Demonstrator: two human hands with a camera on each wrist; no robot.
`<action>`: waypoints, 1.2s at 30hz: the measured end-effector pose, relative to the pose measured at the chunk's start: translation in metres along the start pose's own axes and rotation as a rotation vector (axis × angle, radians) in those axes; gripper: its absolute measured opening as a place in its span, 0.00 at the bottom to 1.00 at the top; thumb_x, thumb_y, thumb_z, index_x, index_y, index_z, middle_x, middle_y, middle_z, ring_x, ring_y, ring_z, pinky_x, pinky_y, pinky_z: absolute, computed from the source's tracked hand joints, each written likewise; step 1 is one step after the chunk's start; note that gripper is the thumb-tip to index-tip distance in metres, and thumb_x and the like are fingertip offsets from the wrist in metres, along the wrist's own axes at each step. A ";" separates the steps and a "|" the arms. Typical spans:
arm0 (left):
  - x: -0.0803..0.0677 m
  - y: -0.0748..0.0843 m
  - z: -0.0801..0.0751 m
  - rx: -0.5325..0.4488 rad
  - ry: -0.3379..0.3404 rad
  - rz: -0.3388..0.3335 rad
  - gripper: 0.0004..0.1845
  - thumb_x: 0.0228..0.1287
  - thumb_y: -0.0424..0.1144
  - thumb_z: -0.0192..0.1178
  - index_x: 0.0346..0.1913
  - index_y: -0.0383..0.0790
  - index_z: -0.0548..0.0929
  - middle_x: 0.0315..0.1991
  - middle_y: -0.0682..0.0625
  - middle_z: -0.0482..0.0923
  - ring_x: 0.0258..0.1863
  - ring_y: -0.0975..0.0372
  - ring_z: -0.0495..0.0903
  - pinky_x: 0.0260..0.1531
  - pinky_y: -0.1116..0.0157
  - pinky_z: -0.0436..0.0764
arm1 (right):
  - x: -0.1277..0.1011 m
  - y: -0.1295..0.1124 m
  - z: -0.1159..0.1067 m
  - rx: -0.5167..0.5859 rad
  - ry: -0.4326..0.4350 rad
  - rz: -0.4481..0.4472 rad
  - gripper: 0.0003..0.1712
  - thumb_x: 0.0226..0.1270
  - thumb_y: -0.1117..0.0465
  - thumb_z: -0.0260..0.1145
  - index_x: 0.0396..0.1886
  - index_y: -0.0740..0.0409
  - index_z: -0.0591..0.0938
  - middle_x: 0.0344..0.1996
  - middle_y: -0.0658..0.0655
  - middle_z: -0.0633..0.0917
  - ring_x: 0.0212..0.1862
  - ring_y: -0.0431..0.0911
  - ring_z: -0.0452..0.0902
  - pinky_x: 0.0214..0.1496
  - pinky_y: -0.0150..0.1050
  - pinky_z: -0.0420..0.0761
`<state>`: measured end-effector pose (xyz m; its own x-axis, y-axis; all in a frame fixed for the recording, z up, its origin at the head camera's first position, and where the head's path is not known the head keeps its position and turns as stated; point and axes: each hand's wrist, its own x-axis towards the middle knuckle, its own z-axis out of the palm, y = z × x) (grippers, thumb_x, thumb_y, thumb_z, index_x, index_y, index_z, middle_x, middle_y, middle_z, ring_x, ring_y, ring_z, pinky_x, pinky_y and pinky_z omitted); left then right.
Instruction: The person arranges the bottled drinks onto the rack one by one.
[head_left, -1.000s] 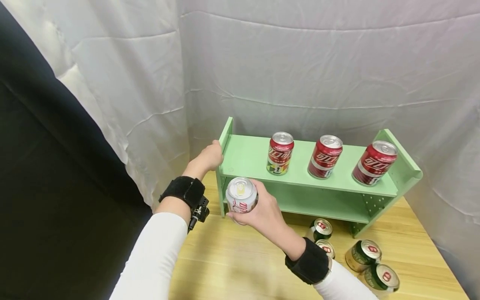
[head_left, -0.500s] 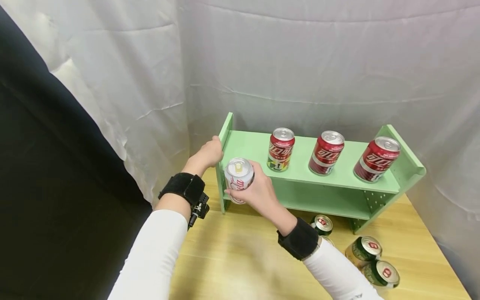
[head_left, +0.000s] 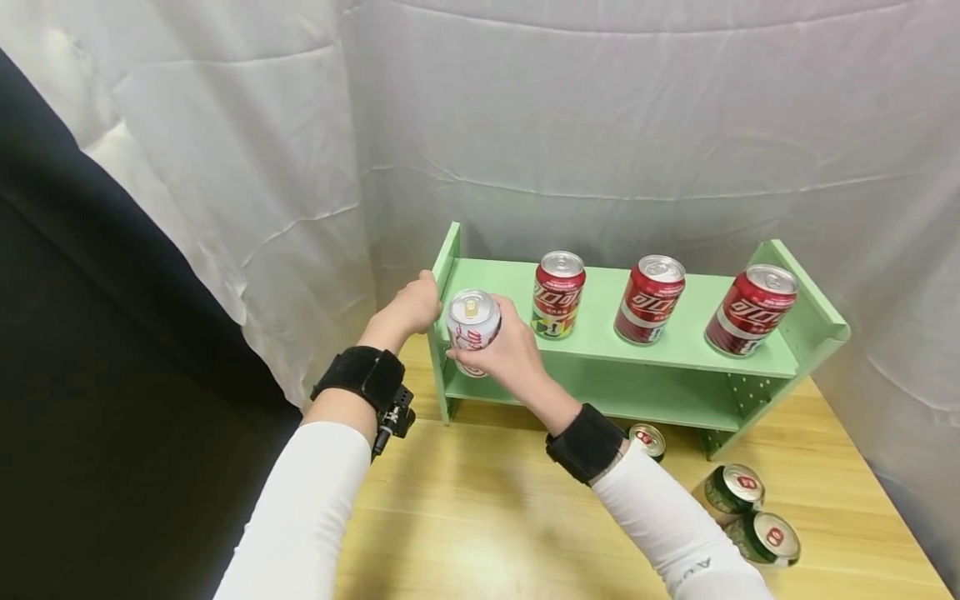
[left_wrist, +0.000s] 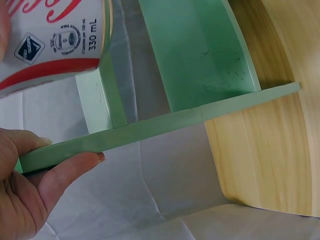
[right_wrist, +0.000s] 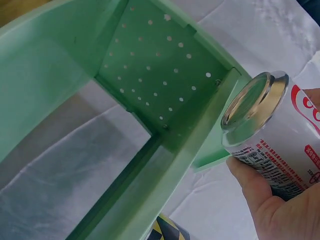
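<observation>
My right hand [head_left: 504, 348] grips a white can with red lettering [head_left: 472, 320], holding it upright at the left end of the green shelf [head_left: 600, 348], just above the top board's front edge. The right wrist view shows the white can [right_wrist: 280, 135] from below, with my thumb under it. My left hand [head_left: 411, 308] grips the shelf's left side panel. In the left wrist view my left hand's fingers [left_wrist: 60, 175] curl round the panel's edge [left_wrist: 165, 127], with the white can [left_wrist: 52, 42] above. Three red cans [head_left: 557, 293] [head_left: 648, 298] [head_left: 751, 309] stand on the top board.
Several green cans [head_left: 738, 492] [head_left: 767, 540] [head_left: 647, 440] stand on the wooden table [head_left: 480, 517] in front of the shelf's right half. The shelf's lower board is bare. White cloth [head_left: 600, 125] hangs behind and to both sides. A dark area lies left of the table.
My right hand has lifted the white can up and away from me, from below the top board's edge to level with it. My left hand has stayed on the side panel.
</observation>
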<state>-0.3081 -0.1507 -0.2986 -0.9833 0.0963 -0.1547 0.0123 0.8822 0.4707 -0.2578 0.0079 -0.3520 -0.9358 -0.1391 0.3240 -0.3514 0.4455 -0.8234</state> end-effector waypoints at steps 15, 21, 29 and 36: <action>0.004 0.001 0.002 0.021 -0.024 -0.010 0.23 0.65 0.27 0.40 0.62 0.26 0.53 0.28 0.44 0.68 0.21 0.59 0.68 0.21 0.68 0.72 | 0.023 0.012 0.000 0.008 0.033 0.008 0.49 0.41 0.52 0.79 0.62 0.59 0.66 0.48 0.59 0.80 0.48 0.51 0.78 0.48 0.45 0.79; 0.001 -0.001 0.003 0.026 -0.019 -0.007 0.24 0.68 0.30 0.42 0.63 0.25 0.52 0.29 0.42 0.70 0.22 0.58 0.71 0.24 0.66 0.74 | 0.033 0.015 0.002 0.003 0.041 0.026 0.49 0.42 0.50 0.79 0.63 0.58 0.65 0.48 0.58 0.80 0.47 0.51 0.78 0.48 0.45 0.79; 0.001 0.000 0.003 0.068 -0.023 0.004 0.24 0.69 0.32 0.43 0.63 0.24 0.52 0.32 0.39 0.72 0.27 0.55 0.73 0.28 0.64 0.76 | 0.045 0.021 0.006 0.005 0.052 0.052 0.49 0.43 0.49 0.78 0.65 0.55 0.64 0.49 0.57 0.80 0.48 0.50 0.78 0.50 0.45 0.79; 0.002 0.000 0.001 0.053 -0.016 0.012 0.23 0.68 0.30 0.42 0.61 0.24 0.53 0.33 0.39 0.71 0.26 0.56 0.72 0.27 0.65 0.76 | 0.056 0.023 0.007 0.035 0.052 0.047 0.49 0.44 0.51 0.78 0.64 0.54 0.64 0.49 0.56 0.80 0.50 0.50 0.77 0.52 0.46 0.77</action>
<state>-0.3095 -0.1499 -0.2993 -0.9799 0.1142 -0.1639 0.0341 0.9041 0.4260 -0.3184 0.0039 -0.3566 -0.9489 -0.0716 0.3074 -0.3083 0.4188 -0.8541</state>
